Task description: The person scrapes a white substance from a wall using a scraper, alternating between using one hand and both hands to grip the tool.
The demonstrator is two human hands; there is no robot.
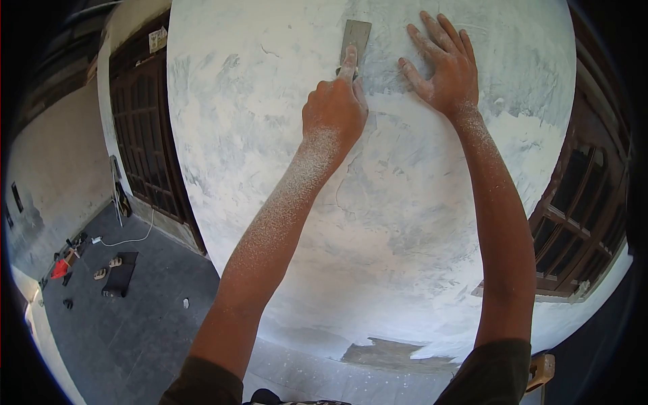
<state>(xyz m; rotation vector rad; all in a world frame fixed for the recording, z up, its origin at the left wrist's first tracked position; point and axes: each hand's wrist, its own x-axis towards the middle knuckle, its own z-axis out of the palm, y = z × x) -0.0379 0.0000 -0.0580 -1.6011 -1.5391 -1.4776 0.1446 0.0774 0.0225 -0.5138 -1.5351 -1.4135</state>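
My left hand (335,108) is closed around the handle of a putty knife (356,42), with one finger stretched along its flat grey blade. The blade points upward against the white, patchy wall (378,196). To the right of the knife, my right hand (442,71) lies against the wall with its fingers spread and nothing in it. White dust covers both hands and the forearms, most thickly on the left one.
Dark wooden doors (143,135) stand at the left and a wooden-framed window (574,216) at the right. On the dark floor (155,297) lie sandals (101,273), a black mat (120,275), a red item (61,268) and a white cable (135,239).
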